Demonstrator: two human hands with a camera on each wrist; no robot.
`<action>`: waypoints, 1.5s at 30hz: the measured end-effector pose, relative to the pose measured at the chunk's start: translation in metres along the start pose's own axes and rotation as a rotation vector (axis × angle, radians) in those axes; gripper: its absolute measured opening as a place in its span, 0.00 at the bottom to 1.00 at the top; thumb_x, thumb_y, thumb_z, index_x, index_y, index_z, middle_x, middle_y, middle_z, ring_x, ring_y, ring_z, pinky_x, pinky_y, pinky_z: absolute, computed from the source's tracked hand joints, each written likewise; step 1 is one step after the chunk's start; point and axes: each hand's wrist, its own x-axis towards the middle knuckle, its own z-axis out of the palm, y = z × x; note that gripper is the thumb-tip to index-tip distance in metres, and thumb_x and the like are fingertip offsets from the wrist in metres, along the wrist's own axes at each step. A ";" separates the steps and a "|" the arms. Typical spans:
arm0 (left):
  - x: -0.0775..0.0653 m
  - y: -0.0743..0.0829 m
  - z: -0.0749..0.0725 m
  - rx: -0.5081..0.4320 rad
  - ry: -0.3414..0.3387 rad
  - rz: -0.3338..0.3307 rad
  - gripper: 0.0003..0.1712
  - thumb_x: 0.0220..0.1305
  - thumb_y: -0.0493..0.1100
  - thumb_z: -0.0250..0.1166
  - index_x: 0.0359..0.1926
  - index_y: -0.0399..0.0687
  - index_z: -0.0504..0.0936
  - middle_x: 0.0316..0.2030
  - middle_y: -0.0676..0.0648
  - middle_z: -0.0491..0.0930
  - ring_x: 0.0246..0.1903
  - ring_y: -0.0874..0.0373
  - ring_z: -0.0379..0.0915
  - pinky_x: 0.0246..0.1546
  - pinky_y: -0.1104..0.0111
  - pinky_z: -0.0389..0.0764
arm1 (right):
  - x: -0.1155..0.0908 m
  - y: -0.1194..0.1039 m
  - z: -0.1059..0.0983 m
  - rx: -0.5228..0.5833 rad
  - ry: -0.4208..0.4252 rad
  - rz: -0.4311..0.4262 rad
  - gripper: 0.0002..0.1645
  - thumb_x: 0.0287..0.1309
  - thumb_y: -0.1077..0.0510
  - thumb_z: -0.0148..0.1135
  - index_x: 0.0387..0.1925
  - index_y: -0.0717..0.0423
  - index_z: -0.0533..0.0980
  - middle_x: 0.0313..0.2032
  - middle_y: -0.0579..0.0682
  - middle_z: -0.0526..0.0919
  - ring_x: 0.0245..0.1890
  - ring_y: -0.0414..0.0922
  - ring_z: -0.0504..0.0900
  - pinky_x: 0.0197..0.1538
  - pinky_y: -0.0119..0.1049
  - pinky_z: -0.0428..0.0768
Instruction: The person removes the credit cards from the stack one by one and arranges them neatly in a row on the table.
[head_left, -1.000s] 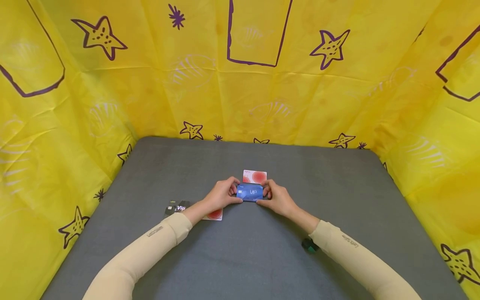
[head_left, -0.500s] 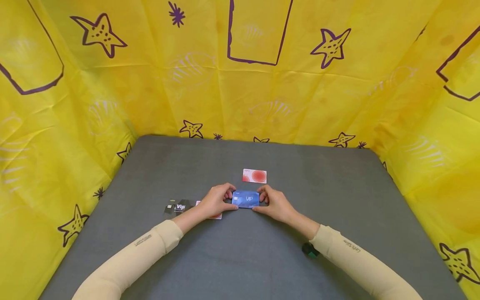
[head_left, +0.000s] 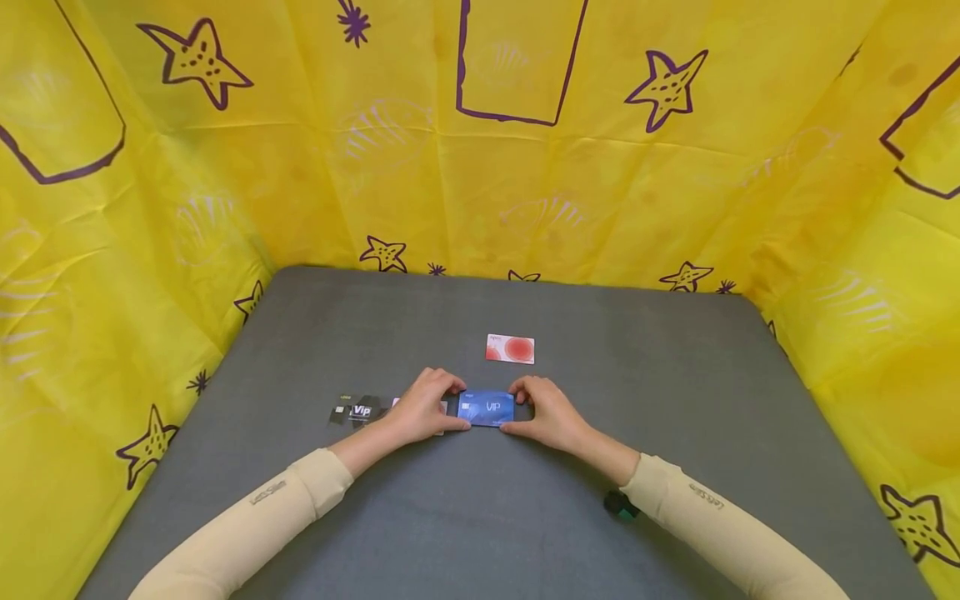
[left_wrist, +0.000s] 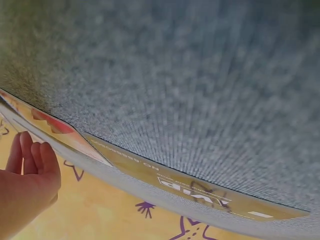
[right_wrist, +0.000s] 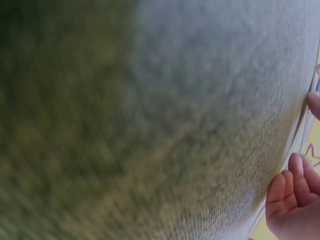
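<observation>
A blue card printed "VIP" (head_left: pixel 486 409) lies level at the middle of the grey table, facing up. My left hand (head_left: pixel 422 408) holds it by the left corners, thumb at the near one and forefinger at the far one. At the right corners, my right hand (head_left: pixel 551 414) grips it the same way. Beside and partly under the left hand is a white-and-red card (head_left: pixel 442 407), mostly hidden in the head view. A black "Vip" card (head_left: pixel 356 410) adjoins it on the left and also shows in the left wrist view. Beyond the blue card lies another white-and-red card (head_left: pixel 510 348).
The grey cloth-covered table (head_left: pixel 480 517) has yellow printed curtains (head_left: pixel 375 183) on its far side and both flanks. A small dark object with a green part (head_left: pixel 620 505) shows under the right forearm.
Both hands have drawn the blue card nearer the person and slightly left, away from the far white-and-red card. The black card and the far card stay where they were.
</observation>
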 end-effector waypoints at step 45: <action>-0.022 -0.005 -0.007 -0.004 -0.060 -0.052 0.31 0.44 0.52 0.80 0.48 0.43 0.81 0.43 0.47 0.76 0.45 0.51 0.65 0.46 0.57 0.70 | -0.007 -0.016 0.011 -0.062 -0.015 0.006 0.31 0.39 0.43 0.80 0.43 0.52 0.77 0.32 0.42 0.74 0.34 0.41 0.67 0.38 0.34 0.66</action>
